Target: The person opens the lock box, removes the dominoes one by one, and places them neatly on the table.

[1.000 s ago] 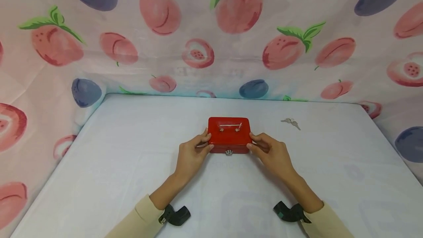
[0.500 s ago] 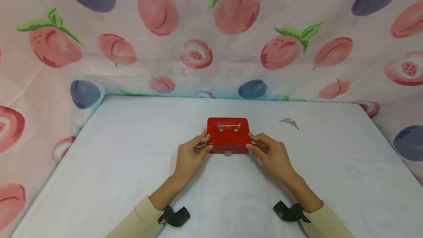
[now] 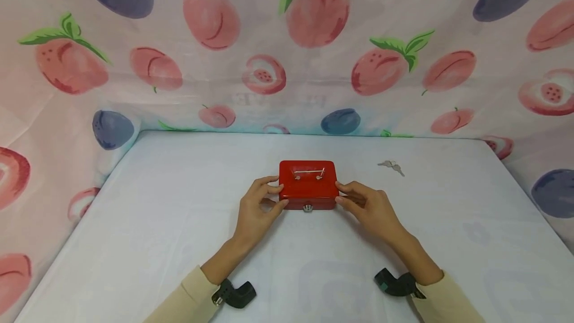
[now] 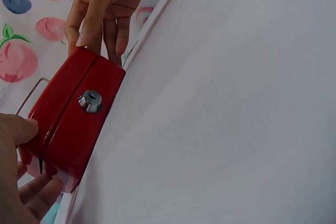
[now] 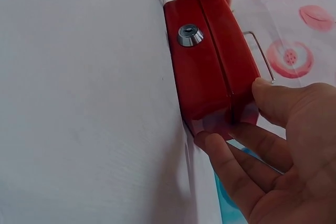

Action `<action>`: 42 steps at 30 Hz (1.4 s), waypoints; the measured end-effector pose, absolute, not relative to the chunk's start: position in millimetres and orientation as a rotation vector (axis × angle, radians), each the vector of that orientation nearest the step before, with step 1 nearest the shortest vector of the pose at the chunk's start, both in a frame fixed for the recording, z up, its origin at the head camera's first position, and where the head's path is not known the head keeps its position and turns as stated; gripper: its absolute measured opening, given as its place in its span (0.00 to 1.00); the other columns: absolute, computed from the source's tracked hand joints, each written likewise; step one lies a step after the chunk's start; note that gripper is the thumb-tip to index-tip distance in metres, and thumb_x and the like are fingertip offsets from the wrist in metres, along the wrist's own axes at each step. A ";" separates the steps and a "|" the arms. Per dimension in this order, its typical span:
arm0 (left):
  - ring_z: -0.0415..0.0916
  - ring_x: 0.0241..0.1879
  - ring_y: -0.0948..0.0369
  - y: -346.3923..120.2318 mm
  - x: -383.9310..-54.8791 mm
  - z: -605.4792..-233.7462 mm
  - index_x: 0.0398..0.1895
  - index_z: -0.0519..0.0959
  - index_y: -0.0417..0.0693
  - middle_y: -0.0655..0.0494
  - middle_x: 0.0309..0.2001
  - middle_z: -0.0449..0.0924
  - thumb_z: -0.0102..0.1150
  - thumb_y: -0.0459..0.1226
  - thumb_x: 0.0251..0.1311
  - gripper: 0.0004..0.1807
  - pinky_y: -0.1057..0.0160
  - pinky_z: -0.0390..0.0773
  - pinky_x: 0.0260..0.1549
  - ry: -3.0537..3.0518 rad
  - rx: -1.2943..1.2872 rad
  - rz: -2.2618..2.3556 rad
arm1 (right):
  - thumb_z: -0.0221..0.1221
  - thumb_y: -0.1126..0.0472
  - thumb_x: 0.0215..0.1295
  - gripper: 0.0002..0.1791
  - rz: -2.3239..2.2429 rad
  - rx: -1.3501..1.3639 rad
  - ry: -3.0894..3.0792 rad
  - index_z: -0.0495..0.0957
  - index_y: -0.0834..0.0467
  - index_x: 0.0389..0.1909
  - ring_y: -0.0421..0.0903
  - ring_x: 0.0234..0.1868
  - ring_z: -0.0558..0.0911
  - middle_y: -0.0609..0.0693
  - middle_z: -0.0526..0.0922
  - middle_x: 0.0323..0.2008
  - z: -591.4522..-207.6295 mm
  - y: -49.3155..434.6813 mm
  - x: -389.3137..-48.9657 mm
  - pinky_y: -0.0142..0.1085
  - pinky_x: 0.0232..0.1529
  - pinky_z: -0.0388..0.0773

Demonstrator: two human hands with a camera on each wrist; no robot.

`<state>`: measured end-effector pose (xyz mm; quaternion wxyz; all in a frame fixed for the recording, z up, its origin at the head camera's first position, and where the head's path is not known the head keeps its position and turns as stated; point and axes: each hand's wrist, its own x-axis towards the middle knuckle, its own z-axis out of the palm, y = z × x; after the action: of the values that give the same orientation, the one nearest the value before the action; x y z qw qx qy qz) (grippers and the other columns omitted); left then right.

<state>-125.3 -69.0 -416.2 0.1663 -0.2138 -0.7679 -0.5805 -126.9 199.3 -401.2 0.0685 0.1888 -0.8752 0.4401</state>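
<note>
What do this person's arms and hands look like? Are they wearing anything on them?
The left hand and right hand wear no gloves. Plain beige long sleeves end around the wrists. By each cuff sits a bent black device: the left device has a small silvery part, the right device a small greenish patch. No cables show.

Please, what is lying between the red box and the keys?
Only the bare white surface lies between the red box and the keys, as the head view shows; the right hand is nearer to the person.
</note>
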 end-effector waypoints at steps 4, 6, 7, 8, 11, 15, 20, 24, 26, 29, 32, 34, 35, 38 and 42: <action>0.77 0.46 0.51 -72.9 -132.9 -428.7 0.45 0.80 0.38 0.43 0.56 0.72 0.70 0.25 0.49 0.17 0.52 0.83 0.33 -2.211 -0.624 -1.615 | 0.67 0.65 0.57 0.18 1.278 0.609 -2.652 0.80 0.57 0.50 0.46 0.41 0.85 0.52 0.82 0.50 -400.8 200.6 -129.9 0.40 0.42 0.81; 0.75 0.49 0.54 -74.9 -135.2 -429.6 0.47 0.79 0.41 0.45 0.57 0.71 0.70 0.27 0.50 0.18 0.54 0.83 0.35 -2.241 -0.639 -1.581 | 0.67 0.65 0.57 0.19 1.254 0.629 -2.660 0.80 0.57 0.51 0.47 0.42 0.85 0.52 0.82 0.50 -400.3 201.2 -131.5 0.40 0.41 0.81; 0.74 0.51 0.54 -76.1 -136.4 -429.7 0.48 0.78 0.42 0.46 0.57 0.71 0.70 0.28 0.51 0.19 0.55 0.83 0.35 -2.260 -0.650 -1.565 | 0.67 0.65 0.57 0.20 1.245 0.637 -2.667 0.80 0.57 0.52 0.47 0.42 0.85 0.52 0.82 0.50 -400.0 201.5 -132.2 0.40 0.41 0.81; 0.72 0.53 0.55 -77.5 -137.7 -429.4 0.49 0.78 0.44 0.47 0.58 0.70 0.70 0.29 0.51 0.20 0.56 0.83 0.36 -2.285 -0.659 -1.547 | 0.67 0.65 0.57 0.20 1.234 0.649 -2.674 0.80 0.58 0.53 0.47 0.43 0.85 0.52 0.83 0.50 -399.8 202.1 -133.1 0.40 0.40 0.82; 0.68 0.56 0.55 -82.7 -142.5 -427.4 0.53 0.75 0.45 0.46 0.61 0.67 0.71 0.31 0.51 0.25 0.57 0.82 0.39 -2.366 -0.685 -1.498 | 0.66 0.65 0.58 0.22 1.197 0.674 -2.699 0.79 0.58 0.55 0.49 0.45 0.84 0.52 0.83 0.48 -398.3 204.3 -135.1 0.40 0.40 0.82; 0.64 0.60 0.55 -91.7 -152.0 -423.5 0.58 0.72 0.48 0.45 0.64 0.63 0.73 0.33 0.49 0.31 0.55 0.80 0.44 -2.475 -0.718 -1.446 | 0.65 0.62 0.60 0.21 1.126 0.669 -2.736 0.79 0.56 0.56 0.50 0.46 0.83 0.52 0.84 0.47 -394.4 211.6 -138.7 0.43 0.41 0.82; 0.58 0.65 0.55 -98.7 -166.9 -418.6 0.67 0.65 0.52 0.48 0.71 0.55 0.74 0.36 0.48 0.41 0.52 0.75 0.52 -2.599 -0.883 -1.427 | 0.63 0.58 0.63 0.18 1.055 0.529 -2.741 0.80 0.53 0.54 0.48 0.48 0.81 0.50 0.84 0.46 -388.2 231.7 -148.9 0.44 0.42 0.82; 0.55 0.67 0.55 -99.2 -175.6 -416.5 0.70 0.62 0.55 0.53 0.73 0.51 0.74 0.38 0.48 0.44 0.50 0.71 0.57 -2.641 -0.977 -1.452 | 0.63 0.56 0.64 0.17 1.047 0.425 -2.692 0.81 0.54 0.52 0.48 0.48 0.81 0.51 0.84 0.46 -386.6 251.4 -159.3 0.35 0.42 0.81; 0.55 0.67 0.56 -98.4 -178.3 -417.0 0.70 0.62 0.56 0.53 0.73 0.50 0.74 0.39 0.48 0.44 0.51 0.70 0.58 -2.651 -0.989 -1.480 | 0.62 0.56 0.64 0.16 1.068 0.372 -2.665 0.81 0.55 0.51 0.49 0.47 0.81 0.51 0.84 0.46 -388.1 261.0 -163.9 0.27 0.42 0.78; 0.55 0.66 0.57 -96.7 -181.0 -419.0 0.70 0.62 0.57 0.53 0.74 0.49 0.73 0.39 0.49 0.44 0.52 0.69 0.58 -2.657 -1.010 -1.535 | 0.61 0.56 0.65 0.15 1.079 0.260 -2.647 0.81 0.56 0.51 0.49 0.47 0.80 0.52 0.84 0.46 -392.4 274.7 -169.2 0.18 0.40 0.72; 0.55 0.66 0.57 -95.7 -182.3 -421.8 0.70 0.61 0.59 0.53 0.74 0.47 0.73 0.39 0.49 0.44 0.52 0.68 0.59 -2.654 -1.023 -1.587 | 0.61 0.54 0.66 0.16 1.062 0.139 -2.638 0.81 0.56 0.51 0.48 0.46 0.79 0.54 0.84 0.45 -398.3 287.0 -173.8 0.19 0.40 0.70; 0.56 0.66 0.56 -95.8 -182.7 -424.1 0.71 0.61 0.59 0.53 0.74 0.47 0.73 0.39 0.48 0.45 0.52 0.68 0.60 -2.649 -1.017 -1.600 | 0.60 0.53 0.66 0.17 1.057 0.054 -2.629 0.81 0.57 0.51 0.46 0.46 0.78 0.54 0.83 0.45 -402.8 294.3 -177.0 0.21 0.40 0.69; 0.57 0.66 0.57 -96.1 -182.9 -425.2 0.71 0.61 0.60 0.54 0.74 0.47 0.74 0.39 0.48 0.46 0.53 0.67 0.60 -2.645 -1.013 -1.602 | 0.59 0.52 0.66 0.17 1.055 0.010 -2.621 0.81 0.57 0.51 0.44 0.45 0.77 0.55 0.83 0.45 -405.2 297.6 -178.3 0.23 0.40 0.69; 0.57 0.66 0.57 -96.5 -183.7 -428.1 0.71 0.60 0.59 0.54 0.74 0.48 0.74 0.38 0.47 0.47 0.53 0.66 0.61 -2.626 -1.029 -1.597 | 0.59 0.51 0.67 0.18 1.067 -0.129 -2.591 0.81 0.57 0.50 0.37 0.42 0.75 0.55 0.82 0.46 -413.1 306.2 -181.1 0.25 0.40 0.69; 0.54 0.68 0.60 -96.9 -184.4 -428.4 0.72 0.60 0.57 0.52 0.74 0.48 0.74 0.38 0.47 0.47 0.54 0.66 0.61 -2.599 -1.057 -1.575 | 0.58 0.51 0.67 0.18 1.075 -0.222 -2.570 0.81 0.58 0.51 0.33 0.40 0.73 0.55 0.81 0.47 -420.7 312.0 -183.0 0.24 0.39 0.69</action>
<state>-184.4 -96.9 -428.4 -0.0380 -0.3282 -0.8071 -0.4893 -183.0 312.0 -420.7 0.1726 -0.0784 -0.9059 0.3788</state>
